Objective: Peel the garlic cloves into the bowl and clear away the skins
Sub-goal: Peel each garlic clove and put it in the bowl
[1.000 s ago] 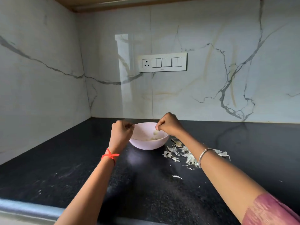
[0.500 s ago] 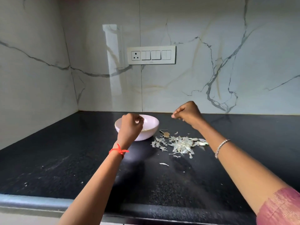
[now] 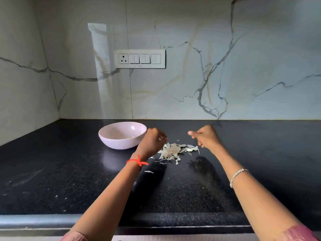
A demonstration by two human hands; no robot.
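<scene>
Head view. Left hand (image 3: 152, 141) hovers just left of the garlic skins (image 3: 172, 151) with fingers curled. The back of the hand hides the grip, so any contents cannot be told. Right hand (image 3: 206, 138) hangs at the pile's right edge, fingers curled, and its grip is equally unclear. The skins lie heaped on the black bench (image 3: 52, 171), just right of the pink bowl (image 3: 121, 145). The bowl's contents are too faint to identify.

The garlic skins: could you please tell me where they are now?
In the head view, the garlic skins lie piled on the counter, right of the bowl, between the left hand and right hand.
</scene>
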